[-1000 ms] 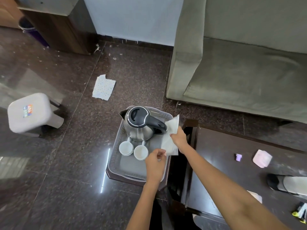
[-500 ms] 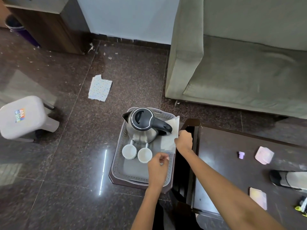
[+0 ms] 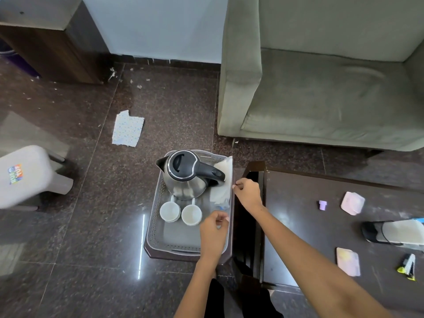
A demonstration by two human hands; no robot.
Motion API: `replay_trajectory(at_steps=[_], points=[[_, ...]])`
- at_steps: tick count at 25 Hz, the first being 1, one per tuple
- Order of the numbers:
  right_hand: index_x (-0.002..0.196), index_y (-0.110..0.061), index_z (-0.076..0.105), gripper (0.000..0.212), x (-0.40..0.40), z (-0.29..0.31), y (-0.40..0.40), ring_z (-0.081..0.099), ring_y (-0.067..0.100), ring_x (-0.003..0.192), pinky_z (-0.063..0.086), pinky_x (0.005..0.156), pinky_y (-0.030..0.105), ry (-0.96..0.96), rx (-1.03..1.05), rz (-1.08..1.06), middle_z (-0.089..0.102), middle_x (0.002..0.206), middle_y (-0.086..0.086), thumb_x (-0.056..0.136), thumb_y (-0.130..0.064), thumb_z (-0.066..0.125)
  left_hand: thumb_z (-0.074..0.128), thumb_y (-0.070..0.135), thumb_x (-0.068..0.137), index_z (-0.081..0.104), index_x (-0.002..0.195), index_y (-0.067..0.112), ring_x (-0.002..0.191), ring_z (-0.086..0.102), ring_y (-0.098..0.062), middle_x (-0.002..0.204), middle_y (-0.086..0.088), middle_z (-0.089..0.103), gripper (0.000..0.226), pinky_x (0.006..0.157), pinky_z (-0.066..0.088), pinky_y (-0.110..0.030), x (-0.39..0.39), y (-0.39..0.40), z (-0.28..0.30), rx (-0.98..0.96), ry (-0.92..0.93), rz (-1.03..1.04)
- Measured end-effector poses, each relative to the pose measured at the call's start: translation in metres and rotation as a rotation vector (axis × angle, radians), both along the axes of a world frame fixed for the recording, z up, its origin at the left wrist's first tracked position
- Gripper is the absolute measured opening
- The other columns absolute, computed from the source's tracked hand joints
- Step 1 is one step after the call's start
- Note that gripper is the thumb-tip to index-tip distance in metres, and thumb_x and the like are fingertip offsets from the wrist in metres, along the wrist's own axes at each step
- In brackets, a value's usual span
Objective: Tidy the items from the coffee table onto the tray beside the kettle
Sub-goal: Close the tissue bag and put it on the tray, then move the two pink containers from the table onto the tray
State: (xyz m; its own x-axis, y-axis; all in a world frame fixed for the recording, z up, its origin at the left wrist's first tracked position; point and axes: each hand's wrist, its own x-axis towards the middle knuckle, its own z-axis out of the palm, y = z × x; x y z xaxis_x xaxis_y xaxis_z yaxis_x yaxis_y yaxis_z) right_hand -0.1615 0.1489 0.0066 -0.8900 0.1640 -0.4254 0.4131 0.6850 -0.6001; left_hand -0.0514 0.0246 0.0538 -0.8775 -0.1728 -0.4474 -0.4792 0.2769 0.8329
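Observation:
A grey perforated tray point(image 3: 174, 239) sits on a low dark stand on the floor. On it are a steel kettle point(image 3: 183, 175) with a black lid and two white cups point(image 3: 169, 211) in front of it. A white paper point(image 3: 223, 180) lies along the tray's right side beside the kettle. My left hand point(image 3: 213, 232) pinches the paper's near end. My right hand point(image 3: 247, 193) pinches its right edge at the tray rim. On the dark coffee table point(image 3: 298, 226) to the right lie a small purple cap point(image 3: 322, 205) and two pink coasters point(image 3: 352, 203).
A black-and-white object point(image 3: 390, 231) and a yellow-black item point(image 3: 408, 266) lie at the table's right end. A green sofa point(image 3: 321, 99) stands behind the table. A plastic stool point(image 3: 27, 175) and a paper scrap point(image 3: 127, 128) are on the floor to the left.
The white paper went from held up beside the kettle handle down flat onto the tray's right side. Both hands lowered with it, the right one drawing back to the tray rim.

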Motion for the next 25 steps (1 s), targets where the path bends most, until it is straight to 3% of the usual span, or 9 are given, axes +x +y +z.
replay_trajectory(at_steps=[3,6,8,12,14,15,21,25], points=[[0.101,-0.009,0.068,0.018,0.021,0.015,0.031,0.068,0.018,0.086,0.050,0.080,0.023,0.023,-0.076,-0.069,0.074,0.088,0.010,0.087,-0.017,0.061,0.059,0.009,0.089,0.067,0.092,0.015,0.080,0.059,-0.002,0.084,0.009,0.065,0.010,0.068,0.040,0.000,0.005,0.023,0.010,0.016,0.002,-0.058],[0.092,-0.012,0.070,0.012,0.053,0.032,0.077,0.069,0.012,0.077,0.044,0.067,0.004,0.047,-0.099,-0.104,0.073,0.076,0.002,0.086,-0.016,0.061,0.059,0.010,0.089,0.067,0.094,0.014,0.078,0.059,0.002,0.083,0.012,0.065,0.010,0.068,0.042,-0.002,0.010,0.059,0.018,0.004,0.011,-0.157],[0.086,-0.010,0.070,0.010,0.081,0.042,0.121,0.071,0.013,0.073,0.043,0.062,0.002,0.064,-0.114,-0.150,0.073,0.077,0.004,0.085,-0.010,0.060,0.060,0.013,0.089,0.068,0.095,0.014,0.079,0.058,0.003,0.085,0.011,0.065,0.010,0.071,0.045,-0.004,0.018,0.093,0.023,-0.022,0.034,-0.228],[0.079,-0.009,0.071,0.011,0.146,0.054,0.226,0.070,0.016,0.069,0.049,0.071,0.011,0.039,-0.051,-0.265,0.074,0.078,0.010,0.083,-0.005,0.061,0.060,0.011,0.088,0.068,0.091,0.013,0.076,0.058,0.000,0.084,0.005,0.066,0.009,0.067,0.040,0.000,0.042,0.175,0.026,0.001,0.025,-0.298],[0.073,-0.010,0.070,0.014,0.179,0.051,0.283,0.071,0.024,0.071,0.056,0.077,0.033,-0.001,-0.032,-0.320,0.074,0.075,0.013,0.081,-0.003,0.061,0.061,0.011,0.087,0.067,0.087,0.016,0.076,0.060,-0.007,0.083,0.003,0.068,0.009,0.065,0.040,-0.001,0.058,0.221,0.024,0.008,0.003,-0.315],[0.072,-0.008,0.070,0.013,0.193,0.048,0.309,0.071,0.026,0.072,0.055,0.076,0.037,-0.020,0.003,-0.318,0.074,0.075,0.014,0.080,-0.003,0.061,0.061,0.011,0.087,0.067,0.086,0.018,0.077,0.061,-0.010,0.082,0.003,0.068,0.009,0.065,0.039,-0.001,0.066,0.243,0.021,0.006,-0.008,-0.322],[0.093,-0.009,0.070,0.018,0.246,-0.009,0.425,0.067,0.031,0.093,0.052,0.079,0.034,-0.239,0.150,-0.258,0.073,0.095,0.014,0.080,-0.015,0.058,0.062,0.009,0.087,0.070,0.090,0.011,0.077,0.063,-0.011,0.082,0.001,0.070,0.009,0.067,0.041,0.000,0.106,0.354,-0.008,-0.030,-0.019,-0.307],[0.118,-0.010,0.050,0.041,0.248,-0.050,0.443,0.059,0.030,0.108,0.049,0.086,0.035,-0.361,0.239,-0.098,0.063,0.116,0.012,0.085,-0.032,0.059,0.062,0.009,0.086,0.070,0.087,0.014,0.077,0.064,-0.011,0.083,0.000,0.071,0.009,0.066,0.042,-0.002,0.119,0.389,-0.033,-0.040,-0.031,-0.252]])
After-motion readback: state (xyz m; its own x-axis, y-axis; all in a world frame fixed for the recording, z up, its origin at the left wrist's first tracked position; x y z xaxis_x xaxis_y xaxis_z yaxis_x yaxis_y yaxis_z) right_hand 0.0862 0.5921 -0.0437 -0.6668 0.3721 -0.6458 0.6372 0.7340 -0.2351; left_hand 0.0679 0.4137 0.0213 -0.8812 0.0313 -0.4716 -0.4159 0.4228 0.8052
